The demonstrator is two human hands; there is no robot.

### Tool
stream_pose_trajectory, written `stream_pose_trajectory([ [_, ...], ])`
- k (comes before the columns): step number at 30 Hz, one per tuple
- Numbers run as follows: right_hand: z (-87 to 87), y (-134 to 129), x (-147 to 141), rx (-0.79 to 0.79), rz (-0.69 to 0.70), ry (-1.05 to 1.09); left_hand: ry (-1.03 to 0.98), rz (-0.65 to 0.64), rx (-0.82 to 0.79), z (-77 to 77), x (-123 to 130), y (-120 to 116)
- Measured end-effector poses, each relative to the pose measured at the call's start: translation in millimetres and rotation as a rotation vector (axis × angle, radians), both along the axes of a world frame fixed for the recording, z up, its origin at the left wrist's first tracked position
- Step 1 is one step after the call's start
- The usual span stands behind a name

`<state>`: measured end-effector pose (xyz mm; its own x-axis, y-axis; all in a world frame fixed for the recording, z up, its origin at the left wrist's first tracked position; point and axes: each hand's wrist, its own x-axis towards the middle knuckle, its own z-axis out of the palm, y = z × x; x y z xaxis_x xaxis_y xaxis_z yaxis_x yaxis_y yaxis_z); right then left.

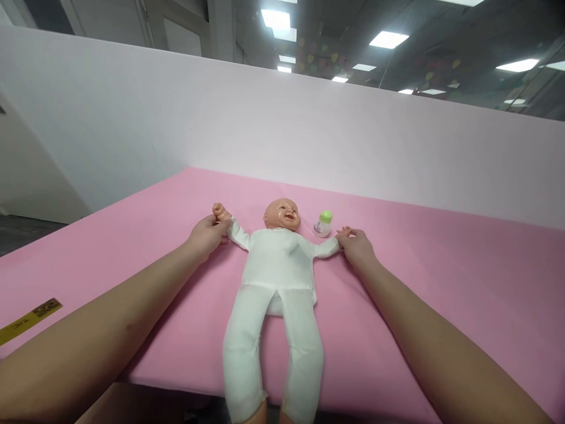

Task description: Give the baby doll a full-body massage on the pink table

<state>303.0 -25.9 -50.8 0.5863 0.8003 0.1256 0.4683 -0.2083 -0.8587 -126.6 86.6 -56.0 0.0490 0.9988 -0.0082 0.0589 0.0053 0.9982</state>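
A baby doll (279, 259) in a white long-sleeved top and white trousers lies on its back, its head toward the far side and its legs reaching the near edge. Both its arms are spread outward. My left hand (210, 237) is closed around the doll's arm on the left, at the sleeve cuff near the wrist. On the other side, my right hand (356, 247) pinches the doll's other arm at the cuff. Beside the doll's head stands a small clear baby bottle (323, 224) with a green cap, just beyond my right hand.
The doll rests on a pink-covered table (379, 365). A white partition (309, 129) rises along its far side. At the left near edge is a yellow label (29, 321) with a printed code. Ceiling lights show above the partition.
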Motion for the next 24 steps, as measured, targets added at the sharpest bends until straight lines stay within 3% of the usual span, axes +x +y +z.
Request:
stream_pose_trajectory([
  [5,13.0,-18.4,-32.3,0.427,0.112,-0.108,0.239,-0.037,0.268,15.0,6.0,-23.3],
  [7,21.2,-32.4,-52.4,0.493,0.232,-0.196,0.348,-0.096,0.393,25.7,11.9,-39.4],
  [12,41.4,-64.0,-95.7,0.39,0.702,-0.527,0.676,-0.351,0.726,40.6,24.1,-68.5],
  [15,49.6,-70.8,-105.7,0.354,0.887,-0.696,0.887,-0.457,0.898,41.1,26.7,-74.7],
  [20,53.8,-70.9,-107.2,0.377,0.985,-0.847,1.142,-0.504,0.982,49.2,31.5,-86.3],
  [24,49.5,-69.8,-107.7,0.37,0.98,-0.831,1.175,-0.51,1.008,51.4,33.7,-90.0],
])
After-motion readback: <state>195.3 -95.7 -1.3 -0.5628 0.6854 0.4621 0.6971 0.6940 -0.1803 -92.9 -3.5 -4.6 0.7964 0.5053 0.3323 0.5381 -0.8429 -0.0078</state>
